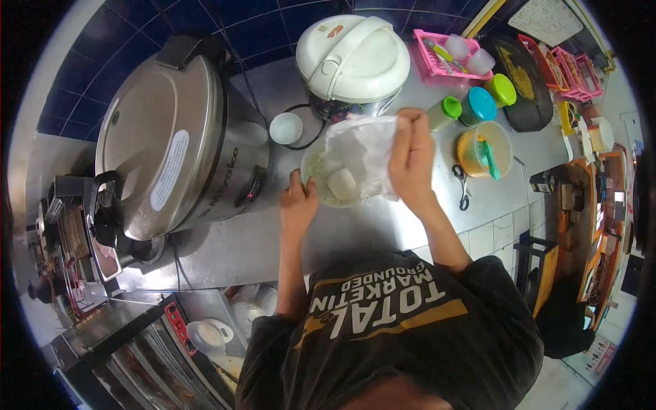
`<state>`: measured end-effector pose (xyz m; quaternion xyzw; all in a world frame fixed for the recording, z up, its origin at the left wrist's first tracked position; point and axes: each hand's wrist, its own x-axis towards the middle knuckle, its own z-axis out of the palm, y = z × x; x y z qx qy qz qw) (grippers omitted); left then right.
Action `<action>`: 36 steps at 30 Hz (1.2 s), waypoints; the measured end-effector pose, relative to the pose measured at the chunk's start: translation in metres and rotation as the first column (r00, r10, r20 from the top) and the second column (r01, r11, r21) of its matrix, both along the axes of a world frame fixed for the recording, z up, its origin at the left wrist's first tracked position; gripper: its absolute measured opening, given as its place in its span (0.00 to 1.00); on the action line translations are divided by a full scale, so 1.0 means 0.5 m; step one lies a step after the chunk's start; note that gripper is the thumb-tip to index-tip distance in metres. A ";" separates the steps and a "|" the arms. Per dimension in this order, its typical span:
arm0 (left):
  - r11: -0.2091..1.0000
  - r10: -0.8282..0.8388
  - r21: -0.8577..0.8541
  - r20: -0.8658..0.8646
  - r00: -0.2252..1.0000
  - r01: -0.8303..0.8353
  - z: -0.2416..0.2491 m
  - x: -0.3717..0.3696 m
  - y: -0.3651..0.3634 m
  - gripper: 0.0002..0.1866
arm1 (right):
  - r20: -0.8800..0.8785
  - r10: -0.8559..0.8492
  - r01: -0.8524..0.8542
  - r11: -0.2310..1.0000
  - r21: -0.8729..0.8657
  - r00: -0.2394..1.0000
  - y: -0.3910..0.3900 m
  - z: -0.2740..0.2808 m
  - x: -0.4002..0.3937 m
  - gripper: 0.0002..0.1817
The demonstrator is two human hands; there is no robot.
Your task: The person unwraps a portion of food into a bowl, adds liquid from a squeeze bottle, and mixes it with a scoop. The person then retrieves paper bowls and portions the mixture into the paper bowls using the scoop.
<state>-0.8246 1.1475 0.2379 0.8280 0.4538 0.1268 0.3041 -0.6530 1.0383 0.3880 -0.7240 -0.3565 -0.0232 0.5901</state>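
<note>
My left hand (298, 203) is closed on the near left rim of a pale round bowl (347, 202), its thumb and fingertips at the edge. Inside the bowl lie a rounded white piece (342, 184) and some greenish contents (316, 167). Pinched in my right hand (414, 160) is the upper right edge of a crumpled white sheet (365, 154), like paper or thin plastic. The sheet hangs over the bowl's right side and hides part of it. Just left of the bowl stands a small white cup (286, 128).
A large steel Miyako cooker (181, 137) fills the left. Behind the bowl stands a white rice cooker (352, 58). To the right are a tub with orange contents (478, 150), scissors (462, 188), green- and blue-lidded containers (478, 106) and a pink basket (447, 55).
</note>
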 end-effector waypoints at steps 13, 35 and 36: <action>0.973 0.219 0.083 -0.045 0.975 -0.215 0.173 -0.216 -0.019 0.12 | -0.314 -0.284 0.118 0.881 -0.458 0.906 -0.216 -0.300 0.001 0.11; 0.832 0.045 -0.529 0.359 0.932 0.164 0.129 -0.032 -0.238 0.11 | -0.481 0.096 -0.337 0.830 -0.445 0.871 -0.249 -0.178 -0.070 0.17; 0.766 0.105 -0.613 0.416 0.903 0.194 0.098 -0.009 -0.240 0.11 | -0.440 0.333 -0.458 0.863 -0.213 0.834 -0.211 -0.212 -0.141 0.18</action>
